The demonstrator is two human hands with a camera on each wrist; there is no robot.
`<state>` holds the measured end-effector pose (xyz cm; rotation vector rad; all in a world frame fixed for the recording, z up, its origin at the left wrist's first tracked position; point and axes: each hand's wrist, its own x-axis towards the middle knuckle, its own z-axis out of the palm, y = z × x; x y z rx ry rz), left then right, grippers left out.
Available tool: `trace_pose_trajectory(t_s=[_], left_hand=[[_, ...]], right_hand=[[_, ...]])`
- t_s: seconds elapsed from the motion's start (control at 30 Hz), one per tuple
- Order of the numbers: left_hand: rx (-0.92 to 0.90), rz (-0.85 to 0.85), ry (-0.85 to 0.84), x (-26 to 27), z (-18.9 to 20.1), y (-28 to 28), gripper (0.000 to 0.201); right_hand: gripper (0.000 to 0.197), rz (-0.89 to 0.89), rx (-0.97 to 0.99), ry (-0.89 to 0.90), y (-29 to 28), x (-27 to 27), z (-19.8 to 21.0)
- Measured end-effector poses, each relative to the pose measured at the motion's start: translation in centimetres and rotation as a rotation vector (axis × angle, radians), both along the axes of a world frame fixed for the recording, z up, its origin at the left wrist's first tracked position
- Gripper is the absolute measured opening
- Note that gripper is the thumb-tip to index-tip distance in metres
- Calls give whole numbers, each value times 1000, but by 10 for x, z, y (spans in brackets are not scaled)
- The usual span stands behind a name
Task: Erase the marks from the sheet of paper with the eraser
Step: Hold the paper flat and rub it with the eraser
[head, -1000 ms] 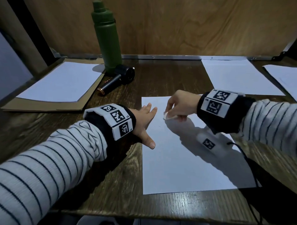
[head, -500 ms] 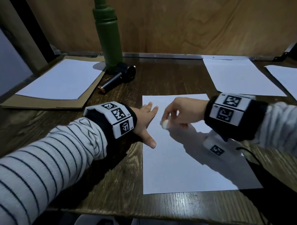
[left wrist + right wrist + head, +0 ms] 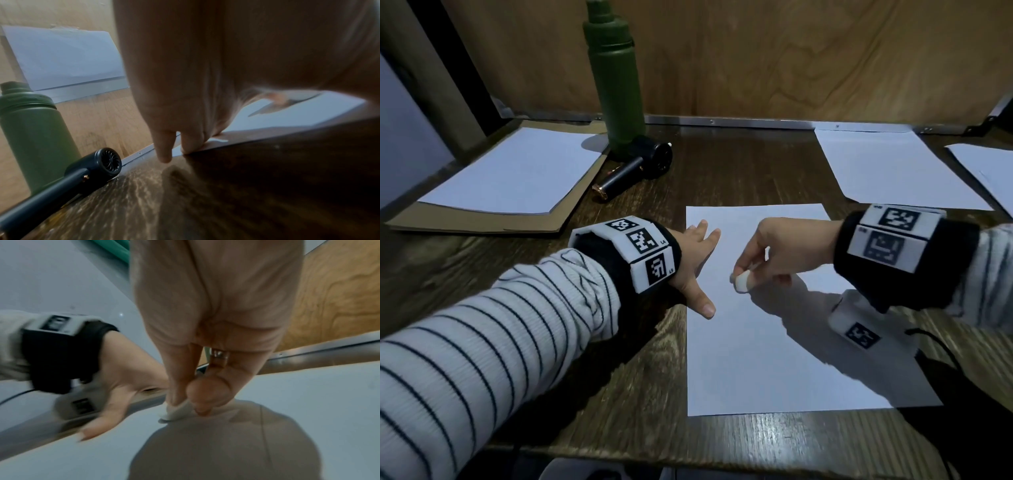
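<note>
A white sheet of paper [image 3: 756,359] lies on the dark wooden table in front of me. My right hand [image 3: 767,253] pinches a small white eraser [image 3: 742,283] between thumb and fingers, its tip down on the upper left part of the sheet. The right wrist view shows the eraser [image 3: 179,410] touching the sheet [image 3: 308,402]. My left hand [image 3: 697,263] lies flat with straight fingers on the sheet's left edge, pressing it down. In the left wrist view its fingertips [image 3: 192,146] rest on the sheet's edge [image 3: 267,116]. I see no clear marks on the paper.
A green bottle [image 3: 618,89] stands at the back, with a small black handheld fan [image 3: 637,168] lying beside it. More white sheets lie at the back left on a brown folder [image 3: 513,171] and at the back right [image 3: 893,168]. A wooden wall closes the far side.
My right hand has slid the eraser toward me and slightly right on the sheet. The left hand has stayed in place on the paper's edge.
</note>
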<state>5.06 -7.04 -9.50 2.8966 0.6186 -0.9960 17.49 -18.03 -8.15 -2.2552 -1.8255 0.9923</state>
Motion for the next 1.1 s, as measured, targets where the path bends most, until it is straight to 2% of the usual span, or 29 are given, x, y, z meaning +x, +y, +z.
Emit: trace_pose_trajectory(t_s=[0.17,0.37,0.6,0.67,0.77,0.97,1.03,1.1], left_hand=[[13,-3,-4,-1,1,-1,132],[-2,8,-6,0,0,0,132],[17,3,4,-1,5,-4,129],[18,2,13,0,4,-3,130],[22,3,25,1,2,-1,131],[23,2,19,0,4,-3,130],[30,1,24,0,4,-3,130],[34,4,22,0,4,-4,129]], right_hand=[[19,-135,191,-128,24,4,0],[16,33,-30,-26,-11,-5,5],[19,-168,160,-95,17,8,-2],[17,-122,127,-89,5,2,-3],[20,-65,1,9,-10,-3,-1],[18,-258,121,-15,15,8,-4],[11,-220,108,-53,8,5,-6],[13,-156,30,-25,-4,0,-5]])
